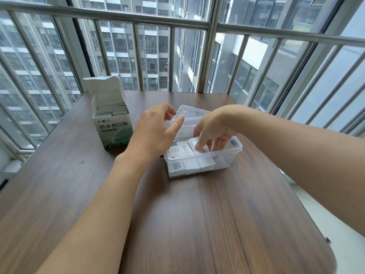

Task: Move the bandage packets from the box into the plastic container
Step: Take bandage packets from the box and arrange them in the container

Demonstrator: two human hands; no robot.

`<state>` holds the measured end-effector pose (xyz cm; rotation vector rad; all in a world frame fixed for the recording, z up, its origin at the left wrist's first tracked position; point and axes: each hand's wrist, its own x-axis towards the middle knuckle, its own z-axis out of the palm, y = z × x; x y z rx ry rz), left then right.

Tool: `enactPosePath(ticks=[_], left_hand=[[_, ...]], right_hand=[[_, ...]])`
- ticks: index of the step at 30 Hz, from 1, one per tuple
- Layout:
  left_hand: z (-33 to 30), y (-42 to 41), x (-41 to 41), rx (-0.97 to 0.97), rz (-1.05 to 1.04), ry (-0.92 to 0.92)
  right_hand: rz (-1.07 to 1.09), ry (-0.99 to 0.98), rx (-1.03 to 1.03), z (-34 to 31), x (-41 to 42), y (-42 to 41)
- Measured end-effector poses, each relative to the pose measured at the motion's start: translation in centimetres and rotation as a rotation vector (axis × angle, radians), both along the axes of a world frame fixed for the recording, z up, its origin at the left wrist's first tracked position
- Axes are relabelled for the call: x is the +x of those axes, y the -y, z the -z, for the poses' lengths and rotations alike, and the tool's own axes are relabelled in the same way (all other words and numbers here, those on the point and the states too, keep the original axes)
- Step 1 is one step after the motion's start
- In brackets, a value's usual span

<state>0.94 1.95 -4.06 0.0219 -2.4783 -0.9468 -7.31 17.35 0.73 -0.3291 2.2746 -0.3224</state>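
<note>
Mid-frame: clear rectangular plastic container on dark wood-grain table, partly filled with flat white bandage packets; right hand reaching inside, fingers pinching the top packets, likely seating them flat. Left hand just left, loosely spread, gripping nothing, apparently steadying the rim. Upper left: open white-green cardboard box, more packets inside, well apart from both hands.

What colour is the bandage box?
White box with pale green tint and dark lettering; head view.
</note>
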Motion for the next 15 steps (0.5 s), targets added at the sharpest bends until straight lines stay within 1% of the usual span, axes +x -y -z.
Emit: enactPosePath(ticks=[3, 5, 8, 11, 15], left_hand=[[0.0, 0.0, 0.0, 0.001, -0.001, 0.001], [0.1, 0.0, -0.1, 0.002, -0.001, 0.001], [0.1, 0.1, -0.1, 0.001, -0.005, 0.0], [0.2, 0.1, -0.1, 0.0, -0.003, -0.006], [0.2, 0.1, -0.1, 0.006, 0.001, -0.008]], right_hand=[[0.0, 0.005, 0.023, -0.3, 0.2, 0.1], [-0.001, -0.037, 0.056, -0.5, 0.4, 0.3], [-0.045, -0.229, 0.133, -0.6, 1.1, 0.9], [-0.038, -0.396, 0.124, -0.5, 1.8, 1.3], [-0.057, -0.503, 0.154, -0.5, 2.8, 1.8]])
